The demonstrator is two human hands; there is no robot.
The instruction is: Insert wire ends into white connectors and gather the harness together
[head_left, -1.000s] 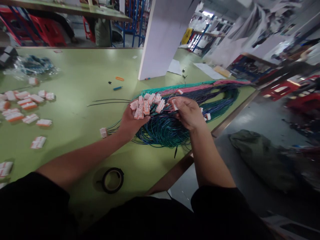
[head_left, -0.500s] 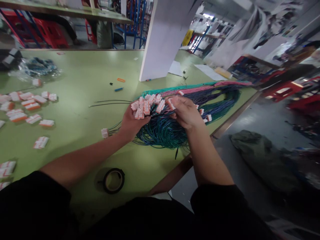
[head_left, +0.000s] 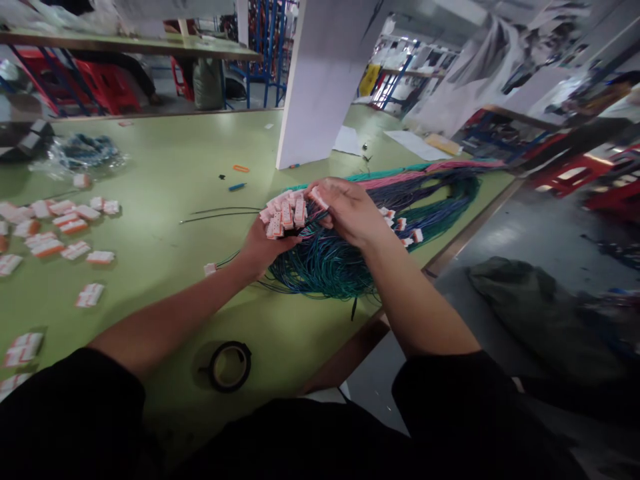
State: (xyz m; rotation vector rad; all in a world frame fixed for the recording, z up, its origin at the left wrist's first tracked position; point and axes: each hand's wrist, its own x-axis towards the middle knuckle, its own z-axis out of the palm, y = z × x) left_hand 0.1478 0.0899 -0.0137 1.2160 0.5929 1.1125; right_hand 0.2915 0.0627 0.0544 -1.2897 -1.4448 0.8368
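My left hand (head_left: 267,245) is closed around a bunch of white-and-orange wire connectors (head_left: 286,215), their faces with small holes turned toward me. Just to the right, my right hand (head_left: 350,212) pinches one more connector (head_left: 319,198) at the edge of that bunch. Thin wires run from the connectors into a big coil of green and blue wire (head_left: 325,267) under both hands. Several other connectors (head_left: 401,224) lie on the wires beyond my right wrist. One connector (head_left: 211,269) rests on the table by my left forearm, partly hidden.
Loose connectors (head_left: 63,220) are scattered on the green table (head_left: 165,267) at the left. A roll of black tape (head_left: 229,367) lies near my body. A white post (head_left: 320,87) rises at the far side. A blue pen-like tool (head_left: 237,187) and an orange clip (head_left: 241,169) lie before it.
My right hand has moved left with its connector, closer to the bunch. The connectors in my left hand sit more tightly together. The view has shifted slightly.
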